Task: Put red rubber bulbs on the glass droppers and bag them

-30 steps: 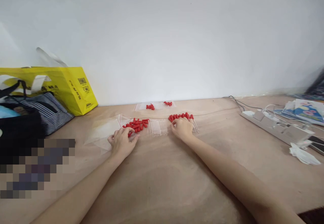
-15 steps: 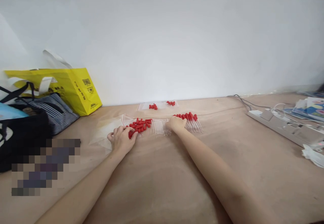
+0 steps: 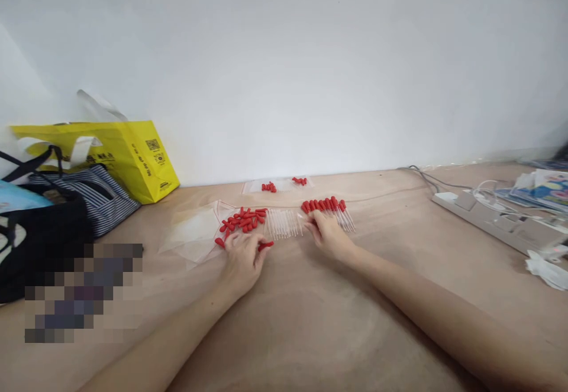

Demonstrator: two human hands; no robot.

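Note:
My left hand is closed, with a red rubber dropper bulb pinched between thumb and finger. Just beyond it lies a loose pile of similar red bulbs, partly on a clear zip bag. Thin clear dropper tubes lie side by side to the right of the pile. My right hand has its fingers drawn together at the right end of these tubes, seemingly around one clear tube. Under and beyond that hand is a row of droppers with red bulbs fitted, partly covered by the fingers.
Near the wall lies another clear bag with red bulbs on it. A yellow bag, a striped pouch and a black bag stand at left. On the right are a power strip, cables, papers and a crumpled tissue.
My left hand has moved right and nearer me, bringing a red bulb out from the pile. My right hand has shifted slightly right and nearer me, uncovering more of the bulbed row.

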